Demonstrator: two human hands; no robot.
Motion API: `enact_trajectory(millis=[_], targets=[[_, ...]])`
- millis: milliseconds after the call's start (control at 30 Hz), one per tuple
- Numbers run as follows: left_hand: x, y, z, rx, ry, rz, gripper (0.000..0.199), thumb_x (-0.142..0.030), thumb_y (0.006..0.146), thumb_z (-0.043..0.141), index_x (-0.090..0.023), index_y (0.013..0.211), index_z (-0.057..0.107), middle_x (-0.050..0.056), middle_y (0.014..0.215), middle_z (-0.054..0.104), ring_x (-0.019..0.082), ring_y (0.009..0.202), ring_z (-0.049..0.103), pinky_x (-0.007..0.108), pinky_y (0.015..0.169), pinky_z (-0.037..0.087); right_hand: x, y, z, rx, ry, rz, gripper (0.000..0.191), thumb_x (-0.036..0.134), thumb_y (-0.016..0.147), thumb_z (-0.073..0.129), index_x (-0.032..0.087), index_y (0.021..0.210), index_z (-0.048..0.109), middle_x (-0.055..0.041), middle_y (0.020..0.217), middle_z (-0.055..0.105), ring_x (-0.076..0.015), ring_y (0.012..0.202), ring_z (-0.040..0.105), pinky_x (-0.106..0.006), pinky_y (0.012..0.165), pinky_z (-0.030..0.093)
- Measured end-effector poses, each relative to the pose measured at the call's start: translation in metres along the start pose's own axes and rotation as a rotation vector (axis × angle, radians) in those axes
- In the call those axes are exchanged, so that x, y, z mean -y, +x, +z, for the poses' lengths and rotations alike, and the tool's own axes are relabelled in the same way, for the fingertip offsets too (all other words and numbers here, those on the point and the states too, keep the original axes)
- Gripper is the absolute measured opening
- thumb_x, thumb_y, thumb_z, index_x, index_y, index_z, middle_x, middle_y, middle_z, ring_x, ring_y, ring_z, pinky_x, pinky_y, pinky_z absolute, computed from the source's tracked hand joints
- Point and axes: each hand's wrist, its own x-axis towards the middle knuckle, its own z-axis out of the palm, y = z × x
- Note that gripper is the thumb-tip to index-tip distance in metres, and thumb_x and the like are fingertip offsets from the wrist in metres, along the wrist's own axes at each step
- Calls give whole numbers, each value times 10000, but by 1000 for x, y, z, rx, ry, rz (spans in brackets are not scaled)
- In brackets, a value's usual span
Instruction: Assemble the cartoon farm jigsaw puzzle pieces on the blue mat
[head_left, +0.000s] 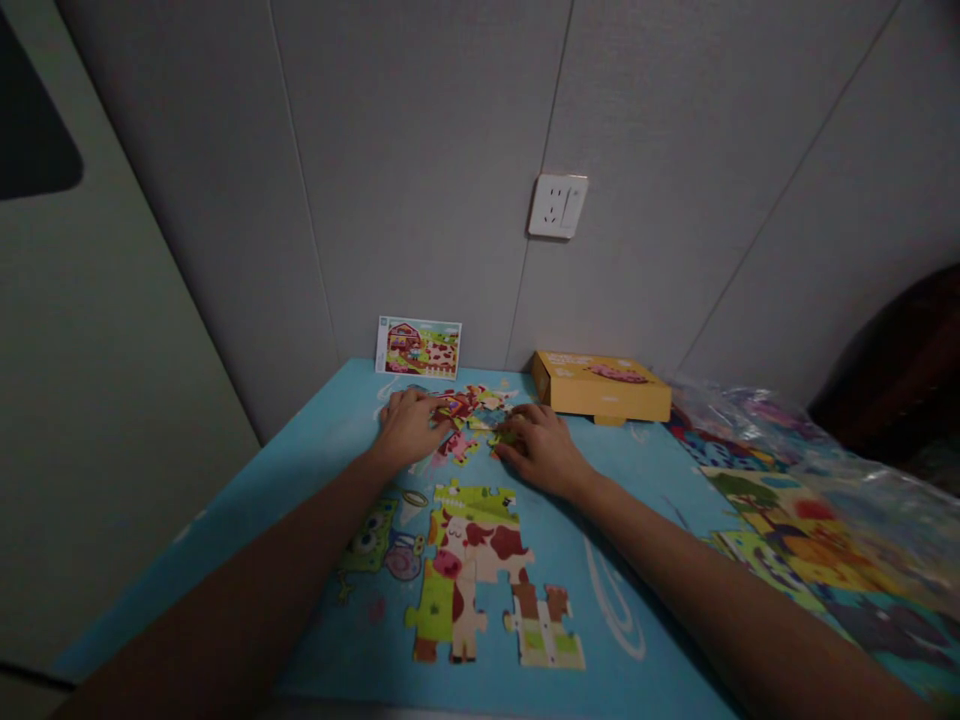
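Both arms reach forward over a blue table to a pile of loose puzzle pieces [474,402]. My left hand [409,428] rests at the left side of the pile, its fingers apart and touching pieces. At the pile's right side, my right hand [541,450] has curled fingers over a green piece [510,438]; its grip on it is unclear. A pink and green piece [457,447] lies between the hands. Nearer to me is a joined cow section [480,540], with a separate fence section [546,632] at its lower right.
A picture card [418,347] leans against the wall at the back. Right of it sits a yellow box [601,386]. Colourful puzzles [810,540] and clear plastic wrap [892,500] cover the table's right side. A socket [557,206] is on the wall.
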Motion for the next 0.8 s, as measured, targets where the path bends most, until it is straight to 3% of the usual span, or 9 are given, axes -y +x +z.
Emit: enact_trajectory(millis=[100, 167, 433, 633, 800], targets=[[-4, -3, 6, 10, -45, 208, 282, -408, 815, 581, -332, 1053, 709, 44, 1179, 568, 295, 1133, 466, 468, 959, 398, -1, 0, 2, 43, 5, -43, 354, 426, 900, 532, 279, 1206, 632, -106, 1277, 540, -297, 1197, 437, -465, 963, 345], [-4, -5, 9, 44, -56, 275, 285, -398, 825, 574, -353, 1076, 701, 39, 1216, 557, 300, 1141, 464, 493, 959, 390, -2, 0, 3, 68, 4, -63, 372, 421, 910, 517, 268, 1235, 615, -112, 1307, 533, -305, 1222, 423, -491, 979, 332], [0, -5, 12, 81, -73, 356, 299, -404, 841, 578, -304, 1086, 716, 35, 1398, 481, 312, 1247, 412, 498, 1043, 331, -3, 3, 6, 78, 1, -183, 370, 366, 937, 476, 199, 1242, 603, -128, 1396, 486, -293, 1294, 377, -515, 1045, 280], [-3, -5, 11, 124, -83, 534, 281, -332, 902, 482, -271, 1036, 721, -23, 1445, 461, 286, 1343, 315, 480, 1123, 236, 1, 4, 9, 73, -8, -207, 403, 325, 945, 443, 124, 1281, 542, -130, 1383, 504, -278, 1285, 395, -487, 1060, 277], [-8, -8, 7, 180, -94, 487, 350, -297, 913, 447, -305, 1217, 620, -43, 1401, 513, 276, 1325, 313, 475, 1103, 261, 2, 4, 10, 64, 31, -255, 390, 279, 935, 453, 138, 1289, 533, -120, 1337, 545, -267, 1280, 408, -487, 1071, 248]])
